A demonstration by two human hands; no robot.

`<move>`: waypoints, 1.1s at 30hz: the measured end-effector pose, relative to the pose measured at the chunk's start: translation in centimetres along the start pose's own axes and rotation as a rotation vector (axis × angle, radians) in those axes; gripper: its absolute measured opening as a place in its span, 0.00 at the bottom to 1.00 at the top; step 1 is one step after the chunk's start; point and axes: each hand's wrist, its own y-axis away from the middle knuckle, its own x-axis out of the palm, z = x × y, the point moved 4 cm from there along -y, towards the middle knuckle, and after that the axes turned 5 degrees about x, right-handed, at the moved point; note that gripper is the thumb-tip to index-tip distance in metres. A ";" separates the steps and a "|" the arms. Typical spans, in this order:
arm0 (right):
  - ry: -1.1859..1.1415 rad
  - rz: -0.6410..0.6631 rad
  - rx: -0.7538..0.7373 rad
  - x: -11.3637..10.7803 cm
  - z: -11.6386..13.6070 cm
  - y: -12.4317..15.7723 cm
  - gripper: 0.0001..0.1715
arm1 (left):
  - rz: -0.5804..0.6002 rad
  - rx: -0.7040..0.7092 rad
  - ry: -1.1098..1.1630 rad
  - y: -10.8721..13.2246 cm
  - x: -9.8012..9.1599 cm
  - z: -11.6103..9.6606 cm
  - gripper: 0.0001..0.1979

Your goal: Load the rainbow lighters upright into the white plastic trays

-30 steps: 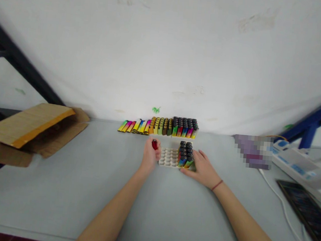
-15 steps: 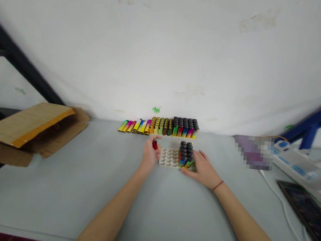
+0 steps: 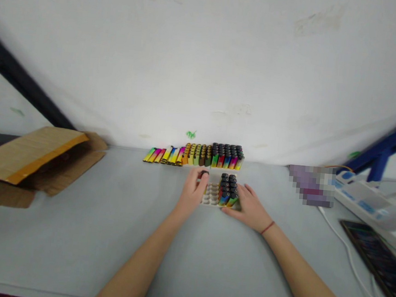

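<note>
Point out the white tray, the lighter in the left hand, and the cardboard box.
White tray [image 3: 210, 198]: head view, on its bare pockets.
Lighter [image 3: 204, 172] in the left hand [image 3: 192, 189]: head view, on its black top.
Cardboard box [image 3: 27, 150]: head view, on its upper panel.

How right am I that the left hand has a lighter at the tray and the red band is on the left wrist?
Not quite: the head view shows the red band on the right wrist. The left hand does have a lighter at the tray.
</note>
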 end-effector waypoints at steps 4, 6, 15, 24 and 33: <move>-0.001 0.007 0.000 0.0 0.0 0.0 0.44 | 0.070 0.172 -0.190 -0.1 0.3 0.3 0.09; -0.006 0.001 -0.002 0.0 0.0 0.0 0.44 | 0.107 0.179 -0.232 -0.3 0.2 0.5 0.09; 0.001 0.014 0.021 0.0 0.1 0.0 0.47 | 0.190 0.305 -0.395 -0.4 0.2 -0.3 0.10; -0.008 0.027 0.019 0.0 0.1 -0.1 0.48 | 0.208 0.266 -0.461 -0.6 0.4 0.3 0.12; -0.032 0.032 0.037 -0.3 0.3 -0.2 0.48 | 0.350 0.390 -0.614 -0.1 0.9 -0.2 0.18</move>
